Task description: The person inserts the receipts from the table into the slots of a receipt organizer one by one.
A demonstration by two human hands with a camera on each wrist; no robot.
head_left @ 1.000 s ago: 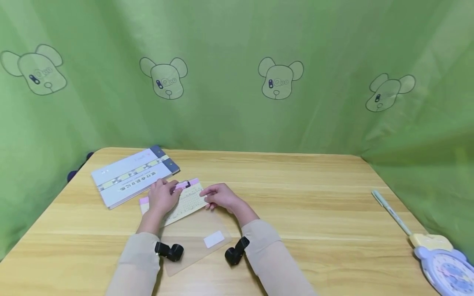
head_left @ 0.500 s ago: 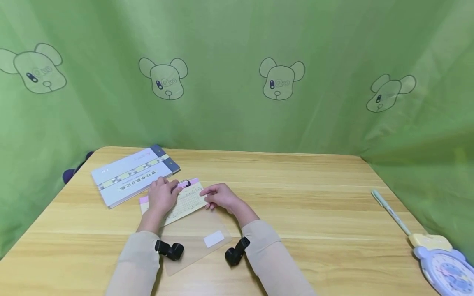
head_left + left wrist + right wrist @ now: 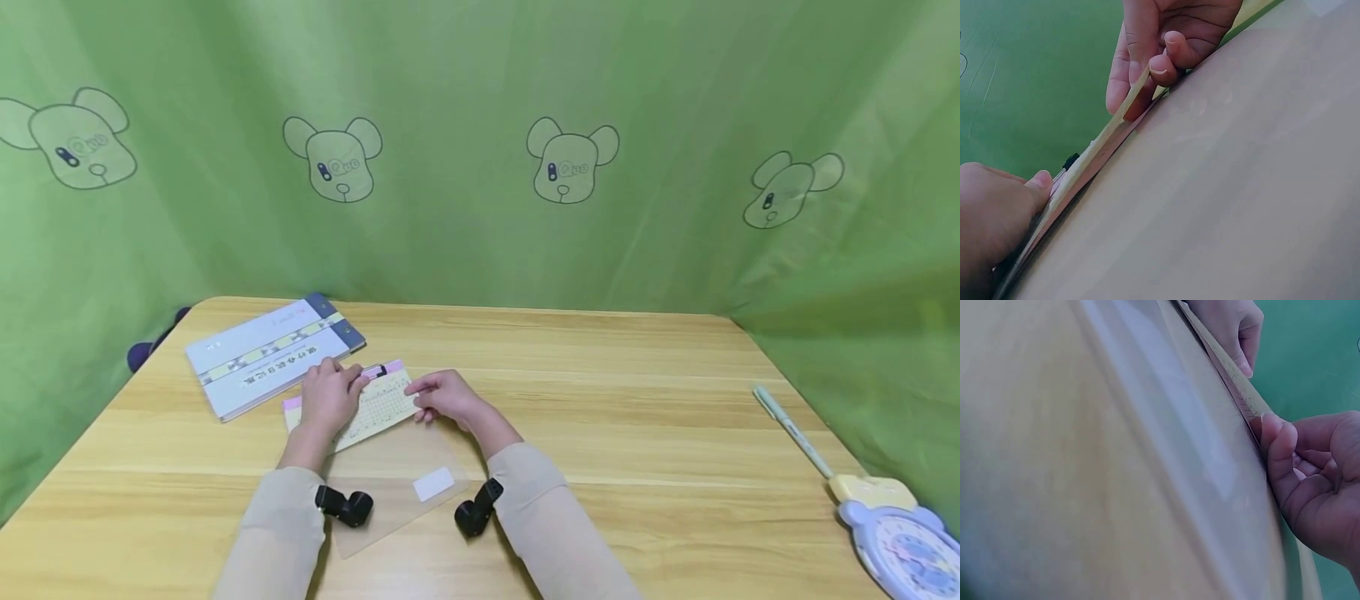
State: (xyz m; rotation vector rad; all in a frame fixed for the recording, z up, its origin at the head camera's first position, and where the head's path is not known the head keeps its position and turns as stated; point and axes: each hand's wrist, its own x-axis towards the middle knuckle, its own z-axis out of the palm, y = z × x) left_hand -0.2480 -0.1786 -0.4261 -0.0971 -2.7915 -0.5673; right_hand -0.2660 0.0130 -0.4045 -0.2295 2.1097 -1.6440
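Note:
A pink clipboard (image 3: 291, 405) with a metal clip lies slanted on the table, bearing a pale yellow stack of printed grid forms (image 3: 381, 412). My left hand (image 3: 327, 397) lies over its upper edge and grips the clip, thumb toward the forms. With thumb and fingers, my right hand (image 3: 448, 396) pinches the right end of the forms. Seen in the left wrist view, the pinched paper edge (image 3: 1130, 100) stands lifted off the pink board beneath. A clear plastic folder (image 3: 375, 508) with a white label (image 3: 433, 484) lies nearer me, partly under the clipboard.
A light blue ledger book (image 3: 273, 354) lies at the back left, close to my left hand. Along the right side are a pale green pen (image 3: 793, 429) and a blue clock-shaped toy (image 3: 911, 546) with a yellow top. A green curtain (image 3: 480, 250) hangs behind the table.

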